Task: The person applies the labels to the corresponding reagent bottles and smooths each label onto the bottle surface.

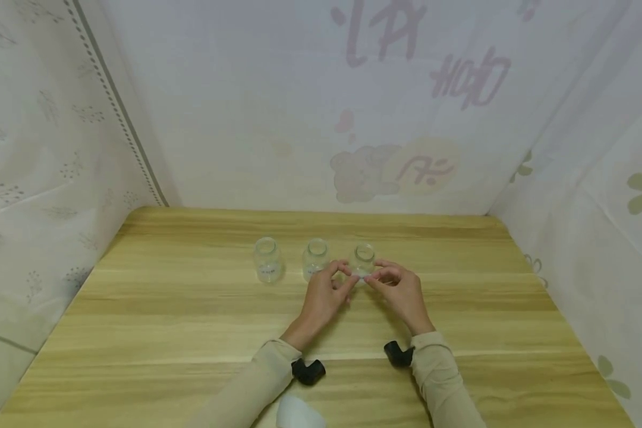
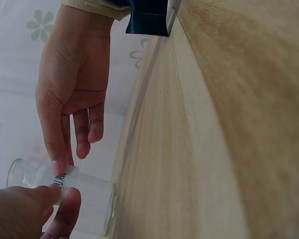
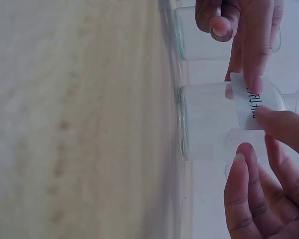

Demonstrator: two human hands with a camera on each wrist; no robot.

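A clear glass jar [image 1: 364,254] stands on the table between the two hands, its mouth open. On its front lies a white label [image 3: 243,113] with black lettering, one corner sticking out past the glass. My left hand [image 1: 323,295] is at the jar's left side, its thumb pressing the label and a fingertip showing through the glass. From the right, my right hand [image 1: 403,295] sets its thumb on the label close to the left thumb, its other fingers curled by the jar's side. In the left wrist view, the left hand's outer fingers hang loosely.
Two more glass jars, a middle one [image 1: 317,252] and a left one [image 1: 268,261], stand in a row to the left, both labelled. A white rounded object [image 1: 298,413] lies at the near edge of the view. Patterned cloth walls [image 1: 278,119] enclose the wooden table [image 1: 192,333].
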